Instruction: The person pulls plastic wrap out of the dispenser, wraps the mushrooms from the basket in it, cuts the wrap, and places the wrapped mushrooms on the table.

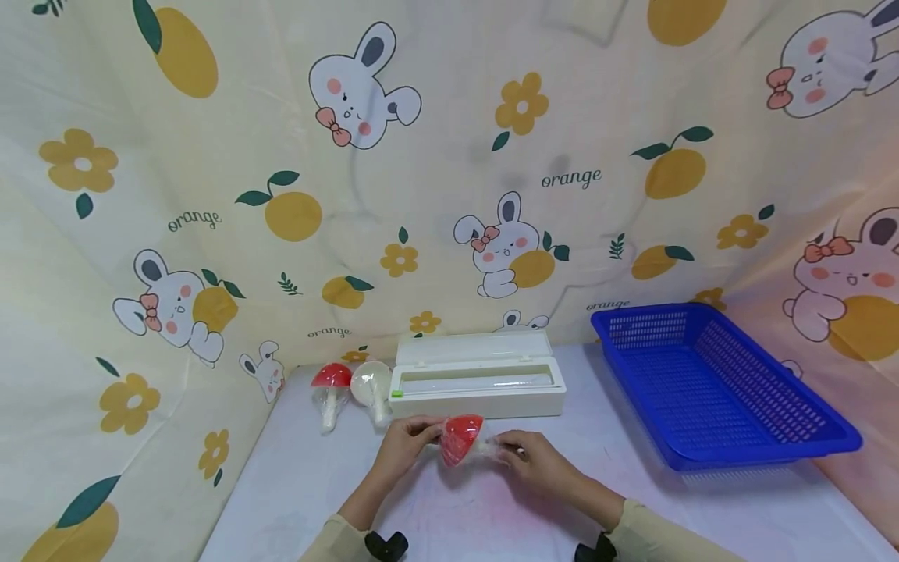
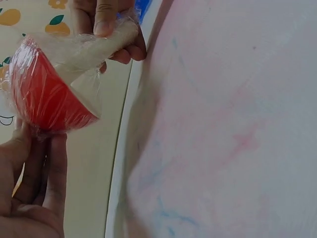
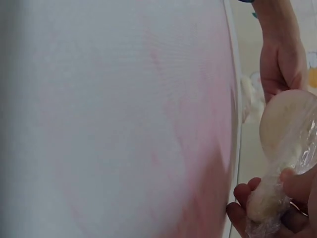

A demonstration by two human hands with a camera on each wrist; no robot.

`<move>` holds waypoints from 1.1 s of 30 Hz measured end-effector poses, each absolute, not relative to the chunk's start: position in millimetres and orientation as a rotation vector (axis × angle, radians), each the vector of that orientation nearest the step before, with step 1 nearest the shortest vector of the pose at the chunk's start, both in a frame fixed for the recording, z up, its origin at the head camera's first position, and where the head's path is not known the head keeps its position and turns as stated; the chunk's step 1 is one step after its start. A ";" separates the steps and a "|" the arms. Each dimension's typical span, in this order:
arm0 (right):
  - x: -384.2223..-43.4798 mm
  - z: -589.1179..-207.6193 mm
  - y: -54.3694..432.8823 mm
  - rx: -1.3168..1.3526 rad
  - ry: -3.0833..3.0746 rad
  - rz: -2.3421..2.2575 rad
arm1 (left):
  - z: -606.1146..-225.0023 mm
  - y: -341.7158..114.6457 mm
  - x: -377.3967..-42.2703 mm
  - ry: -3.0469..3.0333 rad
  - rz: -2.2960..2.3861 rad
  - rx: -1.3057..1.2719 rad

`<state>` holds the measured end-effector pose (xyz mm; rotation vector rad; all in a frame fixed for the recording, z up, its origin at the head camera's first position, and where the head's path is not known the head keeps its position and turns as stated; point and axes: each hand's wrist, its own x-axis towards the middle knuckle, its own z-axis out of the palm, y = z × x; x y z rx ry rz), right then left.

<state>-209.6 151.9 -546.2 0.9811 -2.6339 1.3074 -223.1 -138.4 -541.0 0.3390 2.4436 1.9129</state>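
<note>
A toy mushroom (image 1: 460, 441) with a red cap and pale stem is wrapped in clear cling film, held sideways above the table. My left hand (image 1: 410, 443) holds the cap end with thumb and fingertips; in the left wrist view the fingers (image 2: 55, 168) meet the red crown. Around the stem end my right hand (image 1: 530, 460) grips, its thumb (image 3: 299, 186) pressing on the film in the right wrist view. Film bunches past the stem tip. The cap's flat cream underside (image 3: 285, 124) faces the right hand.
Behind the hands stands a white cling film dispenser box (image 1: 477, 403), lid raised. Left of it lie a red-capped wrapped mushroom (image 1: 331, 378) and a pale wrapped one (image 1: 372, 382). A blue plastic basket (image 1: 758, 457) sits at the right. A printed cloth (image 1: 449, 164) hangs behind the white table.
</note>
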 end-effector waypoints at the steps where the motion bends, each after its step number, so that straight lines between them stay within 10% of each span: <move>1: -209.5 -546.7 151.7 0.978 -2.641 1.307 | -540.4 -137.9 -222.6 2.446 1.918 0.330; 33: -210.3 -545.3 148.2 0.826 -2.495 1.229 | -535.0 -138.9 -208.8 2.613 1.966 0.437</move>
